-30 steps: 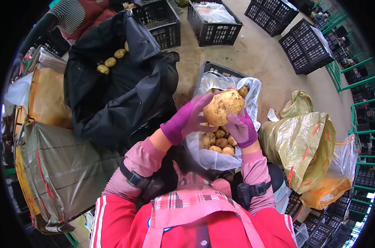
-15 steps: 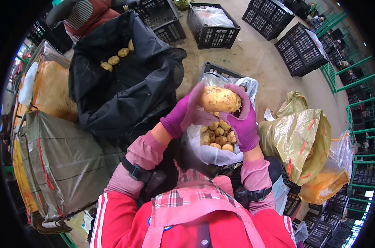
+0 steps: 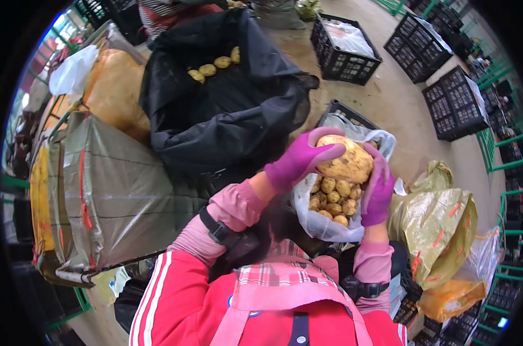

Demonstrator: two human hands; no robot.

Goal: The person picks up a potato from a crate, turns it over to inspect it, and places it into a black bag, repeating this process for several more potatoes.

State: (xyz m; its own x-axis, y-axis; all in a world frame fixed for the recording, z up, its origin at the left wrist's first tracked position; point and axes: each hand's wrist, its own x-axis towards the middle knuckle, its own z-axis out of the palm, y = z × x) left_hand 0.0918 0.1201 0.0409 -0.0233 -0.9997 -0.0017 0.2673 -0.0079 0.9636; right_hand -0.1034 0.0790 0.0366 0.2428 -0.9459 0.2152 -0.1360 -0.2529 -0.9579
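One large, soil-flecked potato (image 3: pixel 347 159) is held between both my gloved hands. My left hand (image 3: pixel 305 158), in a purple glove, grips its left end with the thumb over the near side. On the other end, my right hand (image 3: pixel 378 187) has its fingers curled round the potato's right side. Directly beneath is a black crate (image 3: pixel 347 113) lined with a white plastic bag (image 3: pixel 314 222). Many smaller potatoes (image 3: pixel 334 198) fill the bag, partly hidden by the large one and my hands.
A black cloth-lined container (image 3: pixel 215 121) with several potatoes stands at the left front. Bulging sacks (image 3: pixel 114 190) lie at the left, and an olive woven sack (image 3: pixel 431 225) at the right. Black crates (image 3: pixel 345 55) stand farther ahead. Part of another person (image 3: pixel 175 14) shows at the top.
My view has turned left, so the surroundings appear shifted right. The large potato stays in both hands, now tilted differently, and my left fingers have moved over its top.
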